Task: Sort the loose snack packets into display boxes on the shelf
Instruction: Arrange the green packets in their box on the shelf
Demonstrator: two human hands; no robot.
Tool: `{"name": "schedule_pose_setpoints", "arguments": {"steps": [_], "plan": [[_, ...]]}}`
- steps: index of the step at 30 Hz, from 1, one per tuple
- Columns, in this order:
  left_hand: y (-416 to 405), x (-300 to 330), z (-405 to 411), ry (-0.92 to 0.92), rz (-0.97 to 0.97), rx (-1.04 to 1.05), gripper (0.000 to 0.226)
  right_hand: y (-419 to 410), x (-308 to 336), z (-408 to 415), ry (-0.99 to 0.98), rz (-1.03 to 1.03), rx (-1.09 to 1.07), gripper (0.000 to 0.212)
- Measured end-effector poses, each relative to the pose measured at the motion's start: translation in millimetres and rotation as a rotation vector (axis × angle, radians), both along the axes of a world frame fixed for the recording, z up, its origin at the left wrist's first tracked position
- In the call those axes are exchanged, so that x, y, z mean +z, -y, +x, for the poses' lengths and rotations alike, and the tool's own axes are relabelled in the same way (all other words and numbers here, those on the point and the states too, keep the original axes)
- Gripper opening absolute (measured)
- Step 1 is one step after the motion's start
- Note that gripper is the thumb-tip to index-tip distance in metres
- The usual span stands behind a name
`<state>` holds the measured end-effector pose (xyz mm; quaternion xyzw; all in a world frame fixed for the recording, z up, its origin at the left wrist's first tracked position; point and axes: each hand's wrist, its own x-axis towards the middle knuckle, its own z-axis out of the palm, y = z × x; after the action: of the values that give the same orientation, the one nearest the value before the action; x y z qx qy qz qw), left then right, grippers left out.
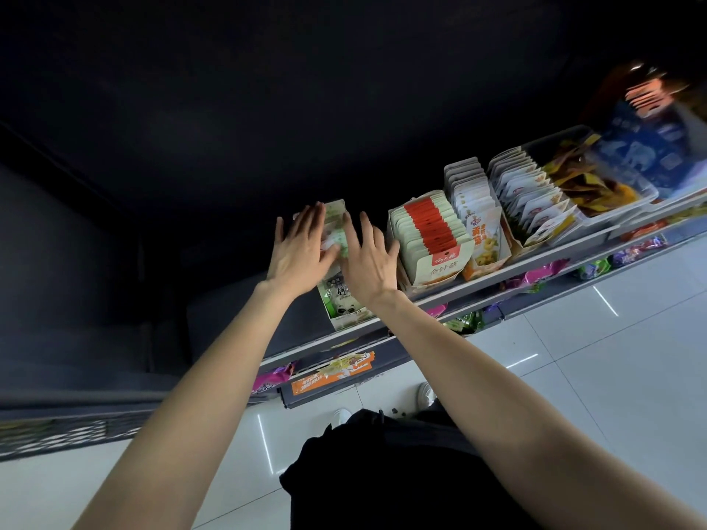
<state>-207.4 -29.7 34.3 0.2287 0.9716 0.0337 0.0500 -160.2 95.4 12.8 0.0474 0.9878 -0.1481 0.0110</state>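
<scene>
A green and white display box (pixel 346 313) with panda art stands at the left end of the shelf (pixel 535 262). Green snack packets (pixel 336 219) stand in it. My left hand (pixel 296 248) lies flat against the packets from the left, fingers straight. My right hand (pixel 367 258) lies flat against them from the right, fingers spread. The packets between my palms are mostly hidden. To the right stands a beige box of red-striped packets (pixel 430 231), then a box of yellow and white packets (pixel 478 219).
Further right, a box of white packets (pixel 531 197) and a clear tray with yellow packets (pixel 597 185). Lower shelves hold purple and green packets (pixel 543 277). A dark wall fills the left and top. White tiled floor (pixel 574 376) lies below, with my shoes.
</scene>
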Motion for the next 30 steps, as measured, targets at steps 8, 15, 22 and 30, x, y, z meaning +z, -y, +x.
{"name": "schedule_pose_setpoints", "arguments": {"steps": [8,15,22,30], "plan": [[0.9,12.8,-13.4,-0.159,0.221,0.066,0.028,-16.3,4.2,15.0,-0.197,-0.159,0.124,0.072],[14.3,19.0,-36.0,-0.159,0.243,0.130,0.016,-15.0,26.7,-22.7,-0.003,0.197,0.377,0.074],[19.9,19.5,-48.6,-0.146,0.341,0.103,0.012,-3.0,44.3,-45.1,0.067,0.414,0.384,0.071],[25.9,15.5,-51.0,-0.158,0.367,0.033,0.010,-2.7,35.1,-39.8,0.052,0.315,0.386,0.074]]}}
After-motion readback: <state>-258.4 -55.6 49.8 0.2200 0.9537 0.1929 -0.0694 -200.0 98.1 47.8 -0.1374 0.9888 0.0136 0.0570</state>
